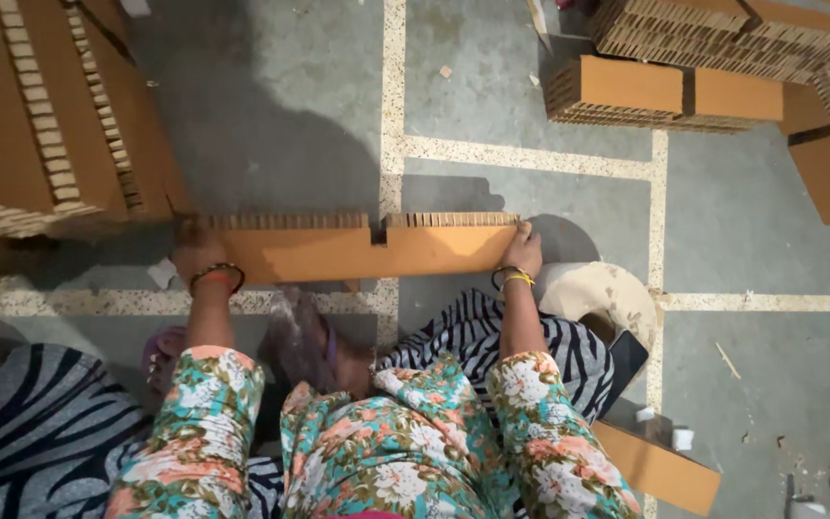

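Head view, looking straight down at a grey floor (280, 106) crossed by pale speckled inlay lines.

A long cardboard strip (357, 248) with a honeycomb edge is held level in front of the person, one end in each hand. It has a notch at mid-length on its upper edge and spans across one of the pale lines.

Left hand (199, 252): clenched on the strip's left end, dark bangle at the wrist. Right hand (523, 250): fingers wrapped over the right end, dark and yellow bangles at the wrist. Whether the strip rests on the floor or is lifted just clear of it I cannot tell from this angle.

Sleeves are floral; striped cloth (40, 423) lies over the legs on both sides. A foot in a sandal (314, 341) sits below the strip's middle.

Left of the strip's end, touching or nearly so, stands a large stack of honeycomb cardboard (40, 125). More honeycomb blocks (713, 58) lie at upper right, well apart. A loose flat cardboard piece (660, 471) lies by the right knee.
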